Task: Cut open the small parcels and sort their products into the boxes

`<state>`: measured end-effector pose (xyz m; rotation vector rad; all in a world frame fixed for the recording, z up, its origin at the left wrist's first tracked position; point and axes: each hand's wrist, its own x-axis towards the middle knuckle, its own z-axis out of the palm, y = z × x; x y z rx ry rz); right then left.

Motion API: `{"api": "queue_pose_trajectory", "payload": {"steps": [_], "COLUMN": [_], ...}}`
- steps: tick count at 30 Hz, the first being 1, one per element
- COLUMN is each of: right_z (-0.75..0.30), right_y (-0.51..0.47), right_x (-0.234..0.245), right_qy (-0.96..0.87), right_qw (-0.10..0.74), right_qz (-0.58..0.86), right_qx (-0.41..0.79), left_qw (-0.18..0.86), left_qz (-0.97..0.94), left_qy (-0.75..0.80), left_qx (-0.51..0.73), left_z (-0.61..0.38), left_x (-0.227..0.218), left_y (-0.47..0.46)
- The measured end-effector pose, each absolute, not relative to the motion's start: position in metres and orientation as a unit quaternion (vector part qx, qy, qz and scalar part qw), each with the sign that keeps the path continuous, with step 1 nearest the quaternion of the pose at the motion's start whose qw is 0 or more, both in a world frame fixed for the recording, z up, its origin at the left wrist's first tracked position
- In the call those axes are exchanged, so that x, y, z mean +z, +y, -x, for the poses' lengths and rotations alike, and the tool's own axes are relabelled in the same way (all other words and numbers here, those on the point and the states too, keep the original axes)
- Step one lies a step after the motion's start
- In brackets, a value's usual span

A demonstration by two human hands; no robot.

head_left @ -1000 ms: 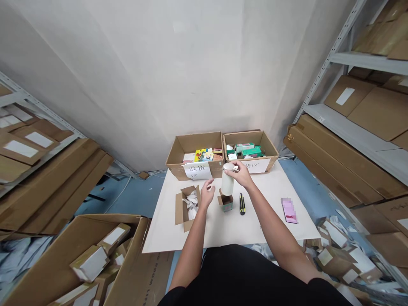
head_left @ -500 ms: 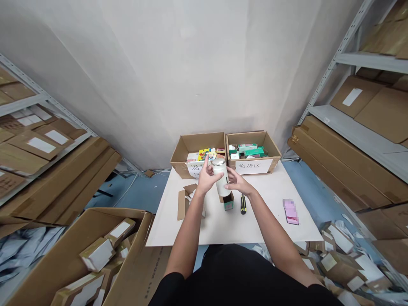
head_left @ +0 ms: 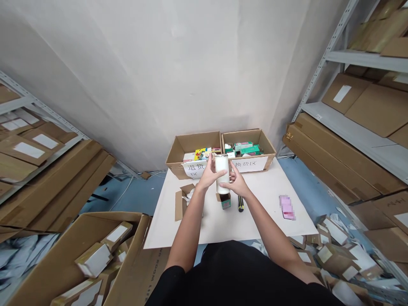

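A white tumbler [head_left: 222, 168] with a silvery rim is held nearly upright above the table, between both hands. My left hand [head_left: 208, 174] is closed round its left side, thumb across the front. From the right, my right hand [head_left: 238, 182] grips the lower part with thumb and fingers. Just below the tumbler stands a small green box [head_left: 226, 203] with its top open. A black and yellow utility knife [head_left: 240, 204] lies right of that box. Left of it is an opened brown carton [head_left: 180, 206] with white packing inside, partly hidden by my left forearm.
Two labelled cardboard boxes stand at the table's back: the left box [head_left: 174, 159] holds colourful packs, the right box [head_left: 270, 156] green and white ones. A pink phone [head_left: 287, 207] lies at the right. A large carton [head_left: 95, 219] of parcels is at lower left; shelves flank both sides.
The tumbler has turned in my hands and come more upright; the dark mark on its side no longer shows. Both hands still hold it. The view has shifted slightly.
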<state>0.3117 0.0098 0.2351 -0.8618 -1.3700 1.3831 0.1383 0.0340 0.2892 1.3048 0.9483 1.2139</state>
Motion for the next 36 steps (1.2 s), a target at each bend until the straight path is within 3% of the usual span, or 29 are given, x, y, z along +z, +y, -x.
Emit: {"api": "queue_pose_trajectory", "payload": {"steps": [3, 8, 13, 17, 31, 36], "right_z": [-0.308, -0.31, -0.308, -0.306, -0.303, -0.3], "right_y": [0.009, 0.008, 0.006, 0.005, 0.014, 0.014], "right_x": [0.234, 0.238, 0.24, 0.241, 0.225, 0.223], "right_qy": [-0.561, -0.57, -0.561, -0.565, -0.555, -0.55], "right_qw": [0.5, 0.452, 0.484, 0.447, 0.484, 0.47], "right_qz": [0.381, 0.319, 0.388, 0.34, 0.422, 0.357], "right_qx": [0.539, 0.607, 0.547, 0.604, 0.529, 0.591], "left_qw": [0.515, 0.554, 0.498, 0.55, 0.543, 0.587], "left_qz": [-0.527, -0.52, -0.536, -0.521, -0.522, -0.502], "left_qy": [0.439, 0.411, 0.443, 0.404, 0.401, 0.37], "left_qx": [0.513, 0.504, 0.519, 0.512, 0.522, 0.517], "left_z": [-0.14, -0.139, -0.137, -0.132, -0.129, -0.125], "left_x": [0.29, 0.294, 0.296, 0.295, 0.277, 0.275], "left_y": [0.034, 0.032, 0.034, 0.041, 0.052, 0.054]}}
